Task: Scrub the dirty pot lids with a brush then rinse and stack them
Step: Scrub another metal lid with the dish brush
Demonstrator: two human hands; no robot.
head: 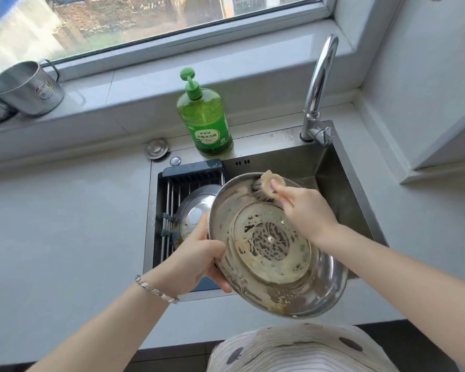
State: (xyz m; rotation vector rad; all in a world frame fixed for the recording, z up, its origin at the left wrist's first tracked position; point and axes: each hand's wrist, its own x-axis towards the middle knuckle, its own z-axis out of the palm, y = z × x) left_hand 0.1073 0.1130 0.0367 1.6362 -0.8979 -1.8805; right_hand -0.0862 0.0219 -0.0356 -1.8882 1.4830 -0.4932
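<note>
Our left hand (199, 260) grips rim of round shiny steel pot lid (277, 264). Our right hand (306, 210) pinches pale round brush (272, 183). Greasy lid may slip from us, bang grey steel sink (279, 161) under hands.

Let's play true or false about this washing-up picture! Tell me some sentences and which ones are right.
1. The left hand grips the dirty pot lid by its rim. True.
2. The right hand holds a sponge. False: it holds a brush, bristles against the lid.
3. Water pours from the faucet. False: no stream of water shows.
4. A second lid lies on the rack in the sink. True.
5. The dish soap bottle is blue. False: it is green.
</note>
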